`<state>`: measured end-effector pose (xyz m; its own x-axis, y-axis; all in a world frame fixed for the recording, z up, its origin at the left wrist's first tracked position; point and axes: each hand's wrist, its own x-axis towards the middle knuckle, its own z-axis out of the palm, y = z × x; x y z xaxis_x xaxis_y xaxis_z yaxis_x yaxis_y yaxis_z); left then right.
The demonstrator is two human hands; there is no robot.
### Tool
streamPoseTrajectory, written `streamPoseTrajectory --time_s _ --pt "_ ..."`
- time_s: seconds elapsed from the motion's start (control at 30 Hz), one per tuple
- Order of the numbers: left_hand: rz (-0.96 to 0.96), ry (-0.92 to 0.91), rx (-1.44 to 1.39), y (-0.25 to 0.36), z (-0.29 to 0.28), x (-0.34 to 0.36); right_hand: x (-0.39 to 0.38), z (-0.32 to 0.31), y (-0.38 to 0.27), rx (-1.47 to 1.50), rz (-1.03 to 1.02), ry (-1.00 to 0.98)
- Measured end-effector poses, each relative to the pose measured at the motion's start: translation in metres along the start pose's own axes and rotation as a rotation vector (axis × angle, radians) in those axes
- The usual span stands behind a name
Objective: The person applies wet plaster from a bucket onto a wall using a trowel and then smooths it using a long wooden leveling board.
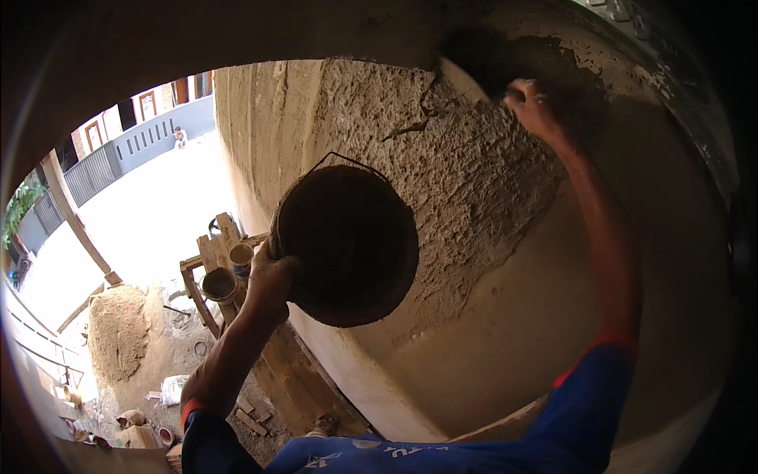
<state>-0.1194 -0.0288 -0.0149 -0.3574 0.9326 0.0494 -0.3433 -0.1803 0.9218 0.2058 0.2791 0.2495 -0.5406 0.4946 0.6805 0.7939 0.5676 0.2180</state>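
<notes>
My left hand (270, 280) grips the rim of a round, dark bucket (347, 241), tilted so that I look into its shadowed inside; its thin wire handle arches at the top. My right hand (533, 110) is closed on a trowel (464, 77) raised high against the wall. The blade touches rough wet mortar (466, 189) just below a dark, shadowed edge. Lower on the right, the wall (521, 308) is smoother.
Below me are a plank platform (280, 363) and a wooden stand with two small buckets (219, 284). Down left lie a sand pile (118, 332), a sack (174, 390) and scattered debris. A post (79, 221) stands before a sunlit yard, where a person (180, 138) is by a fence.
</notes>
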Motion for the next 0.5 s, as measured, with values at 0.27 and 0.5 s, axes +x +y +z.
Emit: streamPoseTrajectory --time_s 0.27,0.5 --pt "-0.067 0.03 -0.039 -0.029 -0.011 0.004 -0.049 -0.068 -0.068 0.384 0.424 -0.265" --pt "-0.052 -0.118 0.07 -0.054 0.029 0.016 -0.158 -0.048 -0.149 0.232 0.184 -1.268"
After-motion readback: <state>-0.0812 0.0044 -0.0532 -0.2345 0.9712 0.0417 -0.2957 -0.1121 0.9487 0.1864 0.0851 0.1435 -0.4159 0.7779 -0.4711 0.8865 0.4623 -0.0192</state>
